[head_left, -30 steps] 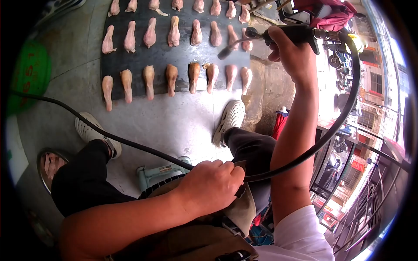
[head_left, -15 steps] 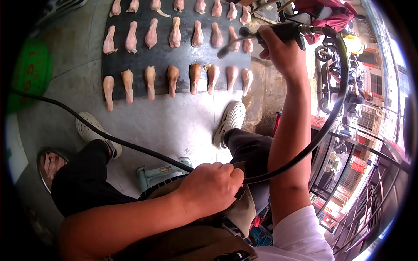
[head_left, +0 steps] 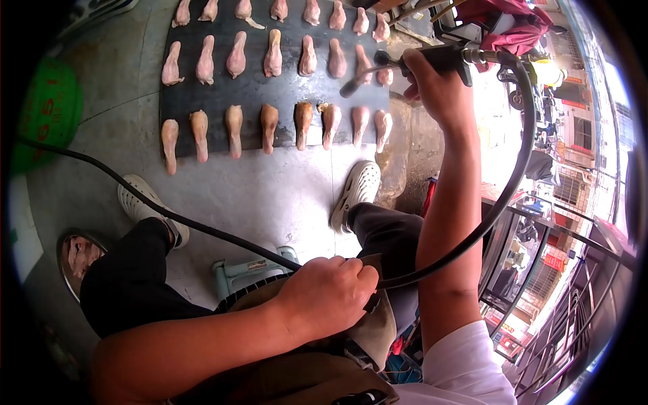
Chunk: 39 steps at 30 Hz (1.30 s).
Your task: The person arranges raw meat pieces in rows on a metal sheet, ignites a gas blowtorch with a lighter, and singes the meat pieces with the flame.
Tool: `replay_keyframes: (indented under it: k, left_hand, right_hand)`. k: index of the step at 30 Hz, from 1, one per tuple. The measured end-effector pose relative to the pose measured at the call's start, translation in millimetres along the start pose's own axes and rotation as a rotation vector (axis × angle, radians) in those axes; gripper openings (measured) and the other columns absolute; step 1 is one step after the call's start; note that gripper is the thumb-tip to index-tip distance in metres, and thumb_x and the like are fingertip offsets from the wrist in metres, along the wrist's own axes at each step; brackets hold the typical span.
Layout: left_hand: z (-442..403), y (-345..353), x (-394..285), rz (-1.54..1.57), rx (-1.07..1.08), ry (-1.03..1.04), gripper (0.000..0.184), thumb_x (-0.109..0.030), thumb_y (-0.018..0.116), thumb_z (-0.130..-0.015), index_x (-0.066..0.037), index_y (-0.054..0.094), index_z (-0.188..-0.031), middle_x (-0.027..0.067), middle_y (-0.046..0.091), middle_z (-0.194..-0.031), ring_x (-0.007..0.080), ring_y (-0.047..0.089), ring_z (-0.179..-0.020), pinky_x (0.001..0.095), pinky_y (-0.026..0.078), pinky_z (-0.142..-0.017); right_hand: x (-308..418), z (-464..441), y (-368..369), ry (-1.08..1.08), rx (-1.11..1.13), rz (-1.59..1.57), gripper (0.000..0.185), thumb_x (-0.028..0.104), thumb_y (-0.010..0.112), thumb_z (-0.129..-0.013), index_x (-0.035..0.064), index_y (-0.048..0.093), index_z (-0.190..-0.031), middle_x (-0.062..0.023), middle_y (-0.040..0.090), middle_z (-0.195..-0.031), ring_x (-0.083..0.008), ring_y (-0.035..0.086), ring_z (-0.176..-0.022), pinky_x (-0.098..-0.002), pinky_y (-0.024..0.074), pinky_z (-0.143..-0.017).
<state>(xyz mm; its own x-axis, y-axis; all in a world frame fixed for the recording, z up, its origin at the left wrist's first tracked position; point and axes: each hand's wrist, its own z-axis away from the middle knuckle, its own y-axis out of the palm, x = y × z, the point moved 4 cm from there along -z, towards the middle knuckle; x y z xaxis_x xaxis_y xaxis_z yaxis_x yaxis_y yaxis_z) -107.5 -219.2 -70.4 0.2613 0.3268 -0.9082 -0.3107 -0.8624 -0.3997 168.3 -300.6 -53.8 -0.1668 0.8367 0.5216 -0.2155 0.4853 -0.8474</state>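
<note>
My right hand (head_left: 435, 84) is closed round the black handle of a torch (head_left: 442, 59), whose nozzle (head_left: 351, 86) points left and down over the right part of a dark tray (head_left: 223, 91). Several drumsticks lie on the tray in three rows. In the near row, one drumstick (head_left: 303, 125) is browned and darker than the pale one (head_left: 331, 125) beside it. No flame can be made out. Near my lap, my left hand (head_left: 331, 293) is wrapped round the black hose (head_left: 229, 237), which loops up on the right to the torch.
Below the tray are my two pale clogs (head_left: 358, 192) and a light green stool (head_left: 250, 270). A metal bowl (head_left: 79, 260) with meat sits at the left, under a green round container (head_left: 50, 115). Metal racks (head_left: 580, 317) stand at the right.
My right hand and the torch have moved left, then slightly down, over the right part of the tray. The hose loop has shifted left with them. My left hand has stayed in place.
</note>
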Motion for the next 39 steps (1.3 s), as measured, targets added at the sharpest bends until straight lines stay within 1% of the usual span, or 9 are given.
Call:
replay_keyframes:
  k: [4,13,19,25,28,34,35,38,39]
  left_hand:
    - [0,1,-1,0.006,-0.002,-0.002,0.011,-0.014,0.062,-0.079,-0.008,0.053,-0.078,0.0076,0.057,-0.069,0.0240,0.063,-0.064,0.0363,0.051,-0.058]
    - [0,4,0,0.007,0.015,0.008,0.011,-0.014,0.062,-0.079,-0.007,0.053,-0.078,0.0089,0.058,-0.070,0.0252,0.063,-0.064,0.0373,0.052,-0.058]
    - [1,8,1,-0.005,0.043,0.008,0.011,-0.013,0.063,-0.078,-0.006,0.054,-0.078,0.0098,0.058,-0.070,0.0262,0.064,-0.065,0.0381,0.052,-0.057]
    - [-3,6,2,-0.005,0.051,0.006,0.011,-0.013,0.063,-0.076,-0.006,0.055,-0.079,0.0098,0.059,-0.070,0.0265,0.064,-0.065,0.0386,0.052,-0.058]
    - [-2,8,2,-0.010,0.060,0.008,0.010,-0.013,0.062,-0.077,-0.006,0.055,-0.078,0.0098,0.059,-0.070,0.0266,0.064,-0.064,0.0388,0.052,-0.057]
    - [4,15,3,-0.041,0.127,-0.001,0.008,-0.012,0.059,-0.081,-0.006,0.057,-0.077,0.0109,0.061,-0.069,0.0271,0.065,-0.063,0.0392,0.054,-0.056]
    - [4,16,3,-0.043,0.137,-0.007,0.009,-0.012,0.058,-0.082,-0.006,0.057,-0.076,0.0111,0.062,-0.069,0.0272,0.066,-0.063,0.0393,0.054,-0.056]
    - [8,18,-1,-0.077,0.164,0.030,0.009,-0.012,0.059,-0.082,-0.005,0.059,-0.077,0.0119,0.063,-0.069,0.0281,0.067,-0.064,0.0398,0.055,-0.056]
    - [10,21,-3,-0.093,0.192,0.044,0.008,-0.012,0.059,-0.081,-0.005,0.059,-0.077,0.0123,0.063,-0.070,0.0286,0.067,-0.064,0.0400,0.055,-0.057]
  right_hand:
    - [-3,6,-6,0.026,0.013,0.012,0.034,0.030,0.067,-0.091,-0.0032,0.067,-0.082,-0.0075,0.066,-0.068,-0.0168,0.067,-0.056,-0.0268,0.0519,-0.052]
    - [-12,18,-21,0.028,-0.022,-0.051,0.030,0.028,0.066,-0.094,-0.0010,0.072,-0.095,-0.0058,0.066,-0.070,-0.0150,0.066,-0.057,-0.0261,0.0519,-0.052]
    - [-19,20,-20,0.006,-0.049,-0.093,0.031,0.029,0.066,-0.094,-0.0014,0.071,-0.095,-0.0063,0.066,-0.070,-0.0150,0.066,-0.056,-0.0258,0.0514,-0.052]
    - [-25,23,-25,0.048,0.005,-0.054,0.030,0.028,0.067,-0.094,-0.0019,0.070,-0.096,-0.0058,0.065,-0.069,-0.0150,0.067,-0.057,-0.0256,0.0517,-0.052]
    - [-30,24,-20,0.017,-0.024,-0.152,0.029,0.026,0.066,-0.095,-0.0023,0.069,-0.099,-0.0058,0.065,-0.070,-0.0155,0.067,-0.058,-0.0257,0.0520,-0.053]
    - [-34,39,-12,-0.035,0.055,-0.257,0.031,0.025,0.064,-0.096,-0.0042,0.067,-0.106,-0.0071,0.065,-0.075,-0.0156,0.067,-0.060,-0.0262,0.0532,-0.056]
    - [-35,46,-13,-0.002,0.052,-0.282,0.030,0.023,0.063,-0.097,-0.0052,0.067,-0.107,-0.0079,0.066,-0.078,-0.0158,0.067,-0.062,-0.0267,0.0537,-0.057]
    - [-44,67,-17,0.000,0.017,-0.337,0.030,0.021,0.064,-0.096,-0.0059,0.065,-0.110,-0.0089,0.066,-0.083,-0.0161,0.067,-0.065,-0.0267,0.0538,-0.058]
    - [-49,77,-19,0.032,0.014,-0.366,0.033,0.021,0.065,-0.097,-0.0058,0.063,-0.116,-0.0107,0.067,-0.089,-0.0168,0.067,-0.068,-0.0276,0.0541,-0.062]
